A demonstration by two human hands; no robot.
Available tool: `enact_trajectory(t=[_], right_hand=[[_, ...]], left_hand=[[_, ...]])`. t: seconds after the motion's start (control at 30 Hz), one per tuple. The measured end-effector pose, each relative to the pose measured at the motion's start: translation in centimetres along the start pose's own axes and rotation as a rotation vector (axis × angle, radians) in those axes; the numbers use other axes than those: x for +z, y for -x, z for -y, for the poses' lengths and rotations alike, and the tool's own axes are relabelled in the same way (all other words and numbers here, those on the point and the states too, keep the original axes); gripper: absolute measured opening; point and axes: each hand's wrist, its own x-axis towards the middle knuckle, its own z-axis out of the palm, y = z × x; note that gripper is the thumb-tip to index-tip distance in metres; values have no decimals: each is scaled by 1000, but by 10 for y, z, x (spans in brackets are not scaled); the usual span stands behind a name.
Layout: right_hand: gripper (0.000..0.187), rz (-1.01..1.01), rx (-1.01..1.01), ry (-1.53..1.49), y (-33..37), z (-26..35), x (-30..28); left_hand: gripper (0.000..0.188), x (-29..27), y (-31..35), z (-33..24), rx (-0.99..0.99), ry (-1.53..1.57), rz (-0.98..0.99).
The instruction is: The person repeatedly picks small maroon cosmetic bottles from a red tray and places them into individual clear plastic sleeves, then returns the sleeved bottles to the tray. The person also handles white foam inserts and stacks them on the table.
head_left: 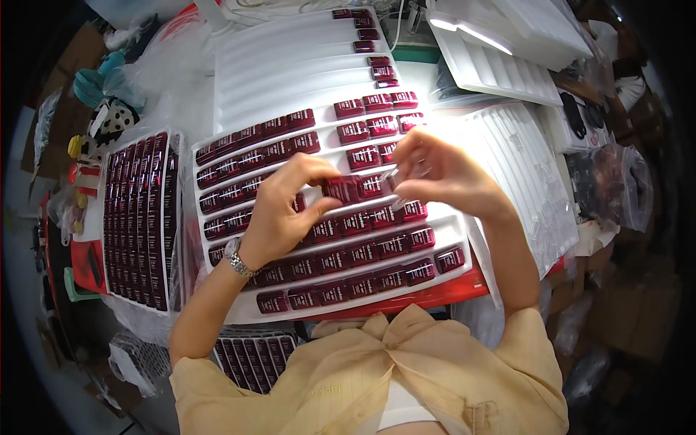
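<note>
Over the middle of a white ribbed tray [464,250], my left hand [293,203] pinches a small dark-red glossy case [342,190] between thumb and fingers. My right hand [442,174] is just to its right, fingers curled round clear plastic pieces [395,177], slightly smeared by motion; their exact shape is hard to make out. Rows of the same dark-red cases [362,254] with white print lie in the tray's grooves below and around both hands. Part of the rows is hidden under my left hand and wrist.
Behind lies another white ribbed tray [283,54] with a few cases along its right side. A full tray of cases [138,225] stands at the left, another [257,355] below the table edge. At the right are a white tray with clear pieces [518,174] and stacked white trays [500,65].
</note>
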Motion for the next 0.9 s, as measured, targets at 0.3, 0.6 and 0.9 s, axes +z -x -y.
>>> enact_trajectory(t=[0.3,0.6,0.9], right_hand=[[28,247,242,385,-46,9,29],[19,-388,-70,66,-56,-14,41],[36,-376,-105,-138,-39,-24,12]], left_hand=[[34,-23,12,1,-91,97,244],[33,-16,6,17,-397,307,143],[31,-2,-20,34,-64,-540,-33]])
